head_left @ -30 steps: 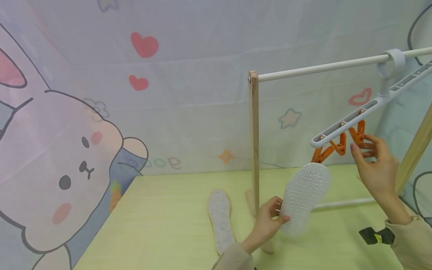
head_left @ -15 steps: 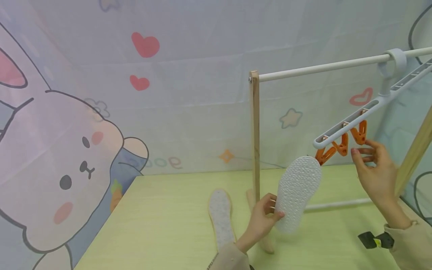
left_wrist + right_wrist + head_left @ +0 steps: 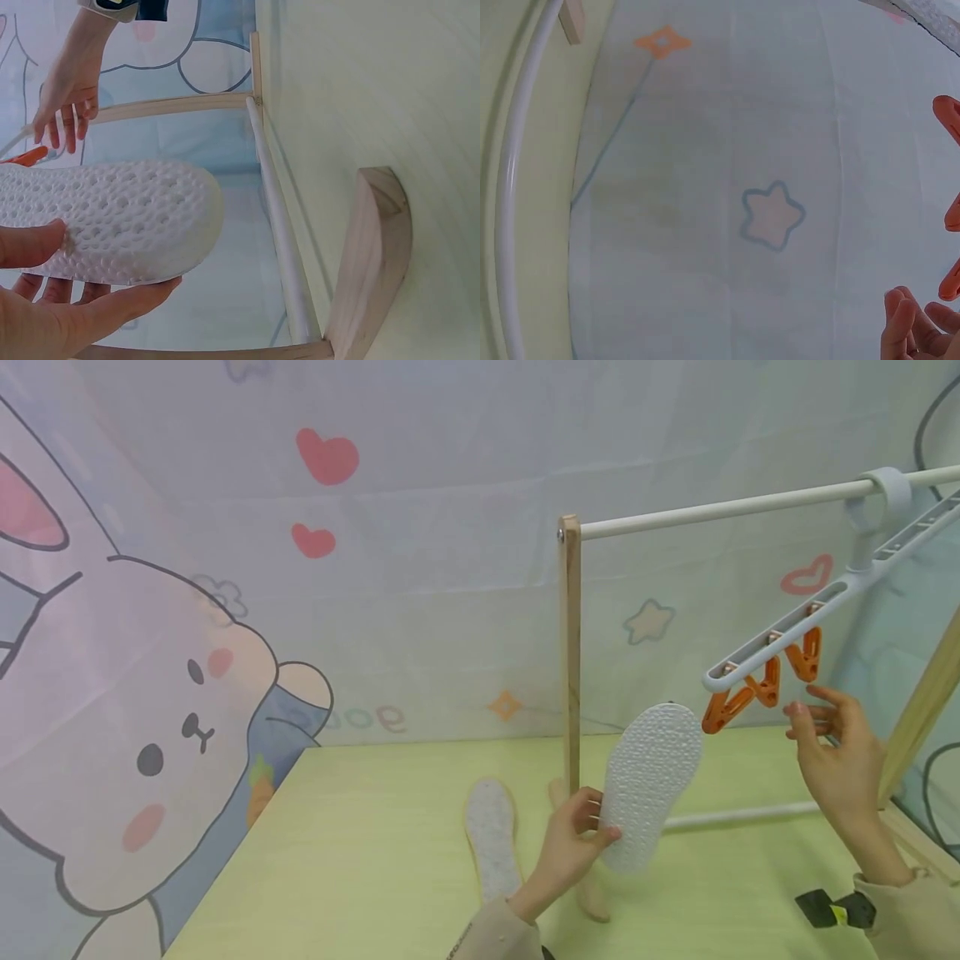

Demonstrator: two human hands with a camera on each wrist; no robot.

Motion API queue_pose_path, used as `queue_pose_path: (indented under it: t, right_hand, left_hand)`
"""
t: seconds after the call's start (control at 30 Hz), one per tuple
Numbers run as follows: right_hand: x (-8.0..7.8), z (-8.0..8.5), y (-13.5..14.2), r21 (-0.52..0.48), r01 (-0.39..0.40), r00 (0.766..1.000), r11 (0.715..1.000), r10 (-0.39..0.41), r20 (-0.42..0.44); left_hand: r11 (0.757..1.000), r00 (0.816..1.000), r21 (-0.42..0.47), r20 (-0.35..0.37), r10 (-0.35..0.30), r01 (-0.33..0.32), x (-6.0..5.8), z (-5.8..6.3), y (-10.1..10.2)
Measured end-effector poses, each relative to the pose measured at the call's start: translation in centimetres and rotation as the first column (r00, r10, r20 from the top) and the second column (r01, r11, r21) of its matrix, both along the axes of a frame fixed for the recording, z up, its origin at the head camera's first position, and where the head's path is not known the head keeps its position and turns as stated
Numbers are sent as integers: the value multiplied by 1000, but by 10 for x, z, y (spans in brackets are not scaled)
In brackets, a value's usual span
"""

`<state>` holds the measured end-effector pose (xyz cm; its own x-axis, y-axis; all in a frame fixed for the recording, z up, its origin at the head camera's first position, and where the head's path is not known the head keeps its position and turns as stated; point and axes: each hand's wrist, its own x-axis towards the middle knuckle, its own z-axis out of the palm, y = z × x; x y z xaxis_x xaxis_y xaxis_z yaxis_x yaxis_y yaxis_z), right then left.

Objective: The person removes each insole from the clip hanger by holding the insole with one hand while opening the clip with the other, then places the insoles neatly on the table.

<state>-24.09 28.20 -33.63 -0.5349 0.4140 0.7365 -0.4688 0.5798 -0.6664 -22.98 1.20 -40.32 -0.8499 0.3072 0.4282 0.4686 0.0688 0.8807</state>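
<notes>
My left hand pinches a white, bumpy-textured insole by its lower left edge, thumb in front and fingers behind. In the left wrist view the thumb lies on the insole's dimpled face. The insole is tilted upright above the table, its rounded top just left of the nearest orange clip. Several orange clips hang under a grey hanger. My right hand is just below the clip farthest from the hanger's near end, fingers loosely bent and holding nothing. A second insole, grey with a yellowish edge, lies on the table.
The hanger hooks over a white rod on a wooden-post rack. A lower white bar and wooden foot stand on the pale table. A black item appears beside the right sleeve.
My left hand has drawn the insole leftward, and a gap now shows between its top and the nearest clip. My right hand has dropped slightly away from the clip above it.
</notes>
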Motion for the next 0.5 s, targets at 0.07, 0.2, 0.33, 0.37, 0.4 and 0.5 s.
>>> queue_pose_path:
  t: [0.07,0.2,0.33,0.37,0.4,0.5]
  right_hand:
    - [0,-2,1,9,-5,1000,1000,5,-6]
    - [0,-6,2,35,-13,999,999,14,-33]
    - [1,-10,3,46,-11,999,999,13,-34]
    - [1,-10,4,47,-11,999,999,12,-32]
    - [1,-11,4,49,-9,1000,999,10,-28]
    - [2,-13,5,44,-4,1000,999,4,-3]
  left_hand:
    - [1000,1000,-3,-11,5,-5,1,1,-3]
    - [1000,1000,5,-14,11,-11,3,2,-8]
    - [1000,1000,20,-5,5,-4,4,4,-15]
    - [1000,1000,22,-6,1,-1,4,4,-17]
    - [1000,1000,27,-10,-2,2,4,4,-19]
    - [999,999,46,-42,-1,3,2,5,-25]
